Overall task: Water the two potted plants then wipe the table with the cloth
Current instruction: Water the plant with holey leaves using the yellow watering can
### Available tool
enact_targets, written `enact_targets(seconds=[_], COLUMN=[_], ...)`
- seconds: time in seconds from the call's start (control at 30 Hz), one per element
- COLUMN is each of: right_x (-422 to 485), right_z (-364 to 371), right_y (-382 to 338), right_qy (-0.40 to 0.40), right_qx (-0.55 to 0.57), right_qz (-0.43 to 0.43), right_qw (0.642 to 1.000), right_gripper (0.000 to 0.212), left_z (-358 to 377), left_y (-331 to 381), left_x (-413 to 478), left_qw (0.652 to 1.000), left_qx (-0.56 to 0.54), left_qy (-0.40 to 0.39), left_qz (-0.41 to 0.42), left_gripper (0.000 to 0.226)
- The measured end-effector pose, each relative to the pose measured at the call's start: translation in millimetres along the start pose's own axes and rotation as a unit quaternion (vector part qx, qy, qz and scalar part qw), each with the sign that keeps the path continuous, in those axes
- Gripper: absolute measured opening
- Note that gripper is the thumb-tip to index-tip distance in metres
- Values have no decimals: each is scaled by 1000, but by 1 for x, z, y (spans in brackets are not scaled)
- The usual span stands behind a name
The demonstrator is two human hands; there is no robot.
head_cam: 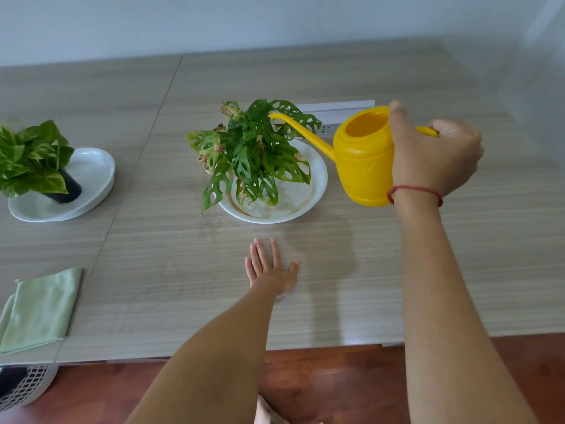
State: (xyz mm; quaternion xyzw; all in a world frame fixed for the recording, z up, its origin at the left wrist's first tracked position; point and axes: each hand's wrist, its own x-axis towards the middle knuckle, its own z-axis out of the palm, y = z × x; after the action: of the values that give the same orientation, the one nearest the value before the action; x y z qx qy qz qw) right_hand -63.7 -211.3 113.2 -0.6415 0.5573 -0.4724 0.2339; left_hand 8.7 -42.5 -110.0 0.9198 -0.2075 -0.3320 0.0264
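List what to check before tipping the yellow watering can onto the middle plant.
1. Grip, right hand on the watering can handle: ok.
2. Aim, spout over the holed-leaf plant: ok.
3. Water in the can: cannot tell.
4. Catch, white dish under that plant: ok.
5. The left hand flat on the table, apart from the dish: ok.
6. The green cloth away at the left: ok.

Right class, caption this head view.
Right hand holds yellow watering can, spout over holey-leaved plant; left hand flat on table.
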Motion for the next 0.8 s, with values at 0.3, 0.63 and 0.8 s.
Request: enact_targets(seconds=[0.3,0.63,0.8], right_x=[-2,-18,-15], right_z=[10,22,16], right_y=[-13,-23,-24], right_qy=[8,-20,-36], right_qx=[2,33,21], right_qz=[17,-13,-41], right_qw=[1000,999,998], right_gripper=[67,70,70], left_z=[3,-1,-1], left_y=[0,1,1], left_x=[0,0,0], left_qw=[1000,1000,1000], left_qx=[-12,-14,-10], left_qy=[11,-2,-1], left_qz=[2,1,3], left_gripper=[78,79,79])
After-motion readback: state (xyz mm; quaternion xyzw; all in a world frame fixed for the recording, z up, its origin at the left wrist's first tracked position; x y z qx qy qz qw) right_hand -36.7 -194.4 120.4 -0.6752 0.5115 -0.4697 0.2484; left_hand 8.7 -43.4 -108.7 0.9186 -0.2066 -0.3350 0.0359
